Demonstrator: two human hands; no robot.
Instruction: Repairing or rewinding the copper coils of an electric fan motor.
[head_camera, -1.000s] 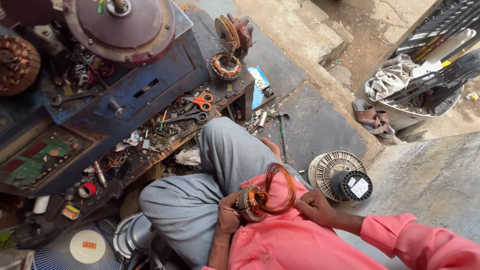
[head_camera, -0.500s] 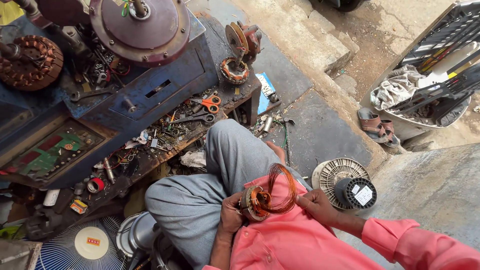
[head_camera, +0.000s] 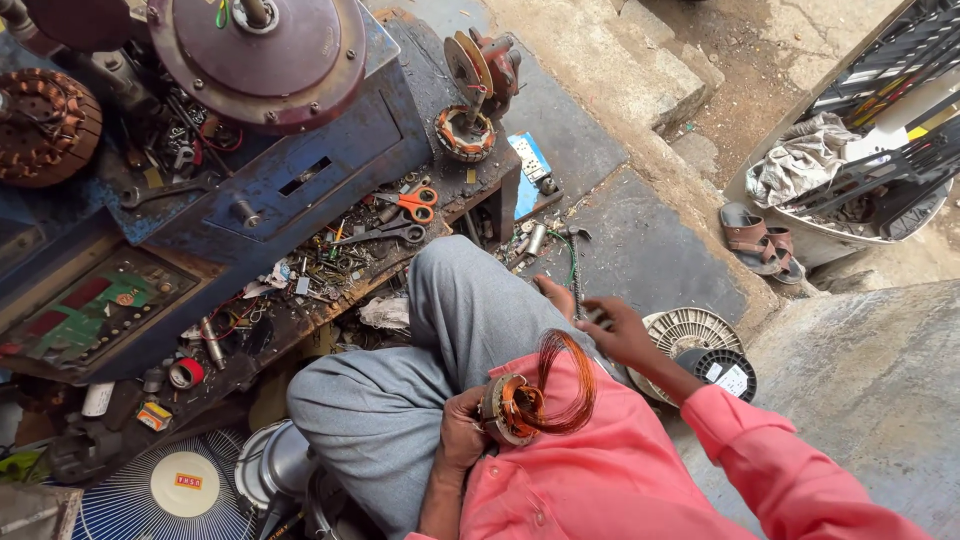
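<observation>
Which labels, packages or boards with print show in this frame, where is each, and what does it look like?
Fan grille badge: bottom left, round cream disc, small red label.
Wire spool label: right of right hand, white sticker on black spool.
Circuit board: left bench, green with red patches.
Blue packet: floor beside bench, flat, blue and white.

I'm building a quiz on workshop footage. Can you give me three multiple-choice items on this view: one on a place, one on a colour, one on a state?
1. Where do the orange-handled scissors lie?
A. on the cluttered workbench
B. in the person's lap
C. beside the sandals

2. What colour is the wire coil looped out of the stator?
A. green
B. copper-orange
C. white

3. What is the left hand doing?
A. hanging free
B. gripping the scissors
C. holding the stator against the lap

Answers:
1. A, they rest among tools on the bench top.
2. B, the strands shine copper-orange.
3. C, its fingers wrap the stator's rim, while the right hand reaches out beyond the knee.
</observation>
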